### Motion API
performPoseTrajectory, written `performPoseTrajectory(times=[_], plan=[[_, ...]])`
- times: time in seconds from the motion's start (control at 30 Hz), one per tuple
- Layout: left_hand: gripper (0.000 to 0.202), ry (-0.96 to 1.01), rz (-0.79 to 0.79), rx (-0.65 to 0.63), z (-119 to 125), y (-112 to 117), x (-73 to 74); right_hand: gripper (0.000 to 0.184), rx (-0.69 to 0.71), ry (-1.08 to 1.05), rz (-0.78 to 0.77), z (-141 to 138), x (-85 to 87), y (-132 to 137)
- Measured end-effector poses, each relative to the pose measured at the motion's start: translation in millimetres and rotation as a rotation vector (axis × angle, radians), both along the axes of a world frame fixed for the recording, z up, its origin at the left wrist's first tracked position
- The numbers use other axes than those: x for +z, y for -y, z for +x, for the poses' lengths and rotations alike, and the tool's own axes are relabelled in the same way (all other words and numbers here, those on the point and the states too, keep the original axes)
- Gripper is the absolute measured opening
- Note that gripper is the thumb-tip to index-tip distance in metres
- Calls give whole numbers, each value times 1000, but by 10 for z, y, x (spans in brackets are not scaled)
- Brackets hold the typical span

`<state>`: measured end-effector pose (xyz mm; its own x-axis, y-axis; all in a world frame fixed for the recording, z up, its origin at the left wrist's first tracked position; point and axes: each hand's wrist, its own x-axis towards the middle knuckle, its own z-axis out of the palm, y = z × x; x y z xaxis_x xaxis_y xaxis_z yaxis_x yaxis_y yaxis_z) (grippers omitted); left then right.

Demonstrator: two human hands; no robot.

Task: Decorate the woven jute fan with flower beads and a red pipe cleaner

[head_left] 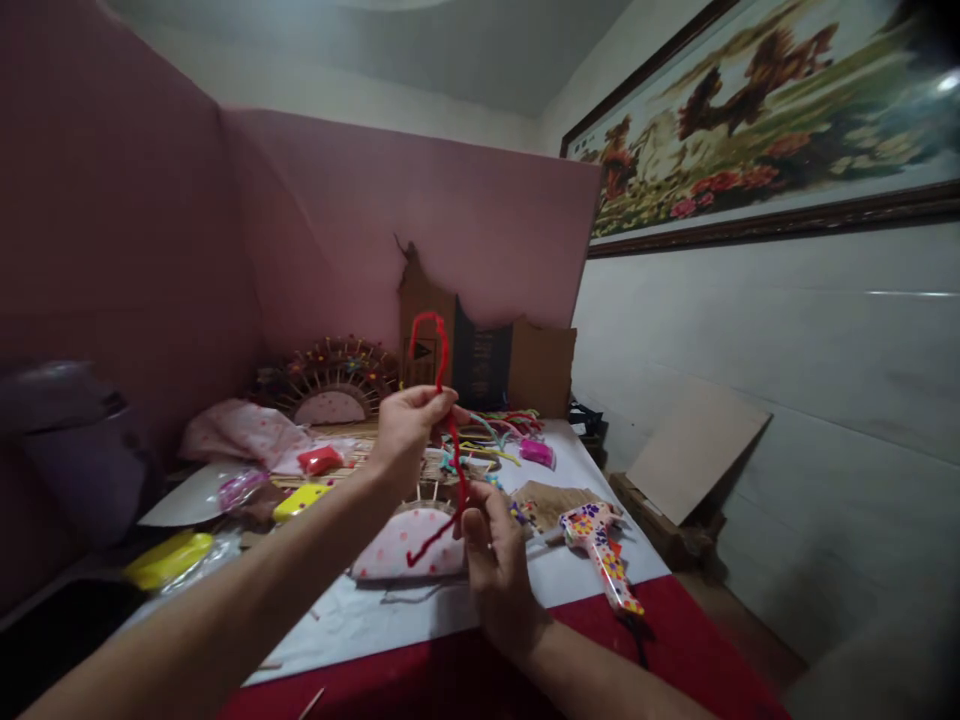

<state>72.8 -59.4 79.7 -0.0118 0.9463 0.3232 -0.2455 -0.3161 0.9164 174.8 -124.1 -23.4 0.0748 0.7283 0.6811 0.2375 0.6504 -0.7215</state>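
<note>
A red pipe cleaner stands roughly upright between my hands, its top bent over in a hook and its lower end angled to the left. My left hand pinches it around the middle between thumb and fingers. Lower down, my right hand has its thumb and fingers closed on the same pipe cleaner. Behind the lower end lies a half-round piece covered in pink-dotted white fabric, with thin sticks rising from its curved edge. My right hand partly hides its right side.
A flower-patterned glue gun lies on the right of the white-and-red-covered table. Several coloured pipe cleaners, a magenta packet and yellow packets are spread around. A decorated stick fan and torn cardboard stand behind.
</note>
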Motion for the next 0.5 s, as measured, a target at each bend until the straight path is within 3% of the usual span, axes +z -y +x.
performPoseTrajectory(times=[0.13,0.23,0.33,0.5], plan=[[25,28,-143,-7,-100,435,-363,35,392,-183,-394,-89,50,37],[25,100,-224,1,-246,571,-502,36,610,-193,-543,-115,35,63],[17,229,-326,-37,-438,593,-534,39,696,-231,-558,-117,-11,73],[6,338,-324,-223,-648,551,-518,33,757,-288,-679,-140,2,110]])
